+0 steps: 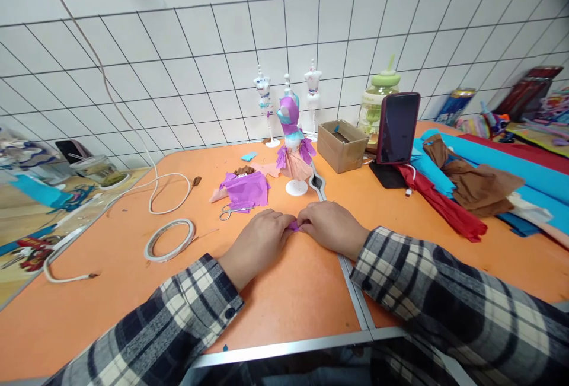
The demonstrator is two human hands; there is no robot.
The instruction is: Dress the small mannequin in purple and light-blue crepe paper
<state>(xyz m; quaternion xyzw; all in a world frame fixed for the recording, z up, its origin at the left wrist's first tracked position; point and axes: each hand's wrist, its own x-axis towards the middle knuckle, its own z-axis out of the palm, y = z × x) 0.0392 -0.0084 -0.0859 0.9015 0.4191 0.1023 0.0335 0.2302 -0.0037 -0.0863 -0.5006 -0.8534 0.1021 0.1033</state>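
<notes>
Tabletop (111,291), orange with a metal seam down its middle, carries everything. Along its right edge lie folded lengths of blue fabric (511,166), brown fabric (480,187) and red fabric (444,208), seemingly uncut. Toward the back edge stand a cardboard box (340,146), a phone (398,128) propped upright with a dark screen, and a green-lidded bottle (377,101) behind it.

Near the back middle, the dressed mannequin (293,137) already wears a purple and blue top and a pink skirt with purple ruffles, so that figure looks largely clothed. The two small mannequins (264,98) behind it, against the wall, carry only pale wraps and look less finished.

A purple sheet (246,189) lies in front of the dressed figure, with a tape roll (169,239) toward the left edge and scissors (231,213) just beside the sheet.

Near the front edge, right at the seam, the left hand (258,243) and the right hand (331,229) meet with their fingertips closed on a purple scrap (293,226), pressing it against the tabletop. Most of the scrap is hidden, so its shape cannot be told; it appears to be one small piece being worked, not yet attached to any figure.

No writing can be read: the packets at the far right corner are too blurred, and the box shows no label.
</notes>
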